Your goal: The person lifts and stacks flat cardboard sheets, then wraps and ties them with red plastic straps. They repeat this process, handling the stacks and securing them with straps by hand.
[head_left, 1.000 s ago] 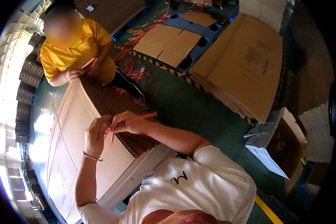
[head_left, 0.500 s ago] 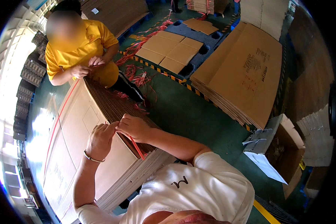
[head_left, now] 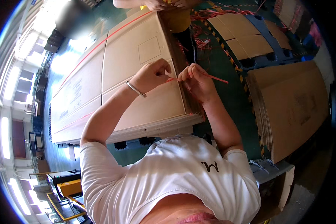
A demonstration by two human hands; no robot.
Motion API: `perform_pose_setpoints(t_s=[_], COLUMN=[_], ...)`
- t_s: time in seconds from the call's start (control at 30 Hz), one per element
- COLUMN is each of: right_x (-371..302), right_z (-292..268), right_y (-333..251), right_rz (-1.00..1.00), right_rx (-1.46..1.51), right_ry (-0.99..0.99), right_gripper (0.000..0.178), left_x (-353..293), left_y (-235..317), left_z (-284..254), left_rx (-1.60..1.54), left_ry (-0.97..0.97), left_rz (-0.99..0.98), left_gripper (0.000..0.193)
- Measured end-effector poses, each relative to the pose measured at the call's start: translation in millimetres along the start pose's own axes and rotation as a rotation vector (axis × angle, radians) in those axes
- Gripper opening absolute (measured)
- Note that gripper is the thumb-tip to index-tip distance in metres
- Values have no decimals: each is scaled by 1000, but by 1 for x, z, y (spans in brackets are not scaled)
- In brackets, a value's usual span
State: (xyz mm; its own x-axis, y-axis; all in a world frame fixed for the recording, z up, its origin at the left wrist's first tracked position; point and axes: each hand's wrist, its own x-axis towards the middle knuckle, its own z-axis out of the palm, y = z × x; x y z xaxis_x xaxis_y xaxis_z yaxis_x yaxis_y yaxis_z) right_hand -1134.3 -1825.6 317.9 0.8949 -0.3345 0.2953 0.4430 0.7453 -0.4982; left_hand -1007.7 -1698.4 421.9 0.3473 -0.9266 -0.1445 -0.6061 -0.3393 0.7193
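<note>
A red plastic strap (head_left: pixel 216 78) runs between my two hands over the right edge of a stack of flat cardboard (head_left: pixel 130 74). My right hand (head_left: pixel 198 84) pinches it, and a loose tail sticks out to the right past the fingers. Curled fingers on my left hand (head_left: pixel 151 76), which wears a bracelet at the wrist, grip the strap a short way to the left. A small gap separates the hands. Farther off, a second red strap (head_left: pixel 108 37) lies across the stack, near a co-worker's hands (head_left: pixel 156 4) at its far corner.
To the right stands another cardboard stack (head_left: pixel 291 104), with an open carton (head_left: pixel 283 186) nearer me. Beyond are cut cardboard sheets (head_left: pixel 242 35) on a blue pallet (head_left: pixel 265 63). Loose red straps (head_left: pixel 203 43) litter the green floor. A yellow-and-black machine (head_left: pixel 69 188) stands at lower left.
The view has turned left, so the stack sits more squarely ahead. My hands, together before, are now slightly apart, and the strap's tail has swung from pointing toward me to pointing right.
</note>
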Motion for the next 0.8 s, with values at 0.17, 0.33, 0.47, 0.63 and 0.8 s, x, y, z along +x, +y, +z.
perform_pose_setpoints(t_s=[0.17, 0.33, 0.47, 0.63, 0.8], right_x=[1, -10, 1, -6, -4], right_z=[-6, -17, -3, 9, 12], right_y=[2, 20, -3, -13, 2], right_rz=[35, -23, 71, -23, -96], right_rx=[9, -79, -332, -647, -565], right_ry=[11, 127, -28, -69, 41], right_gripper=[24, 17, 13, 12, 11], left_x=[8, -6, 0, 20, 26], left_y=[-9, -34, 32, 89, 64], left_z=[4, 5, 2, 20, 24], left_rx=[53, 113, 947, 1096, 728], left_ry=[121, 219, 175, 36, 86], left_rz=[134, 152, 613, 1106, 885], left_gripper=[12, 12, 7, 8, 30])
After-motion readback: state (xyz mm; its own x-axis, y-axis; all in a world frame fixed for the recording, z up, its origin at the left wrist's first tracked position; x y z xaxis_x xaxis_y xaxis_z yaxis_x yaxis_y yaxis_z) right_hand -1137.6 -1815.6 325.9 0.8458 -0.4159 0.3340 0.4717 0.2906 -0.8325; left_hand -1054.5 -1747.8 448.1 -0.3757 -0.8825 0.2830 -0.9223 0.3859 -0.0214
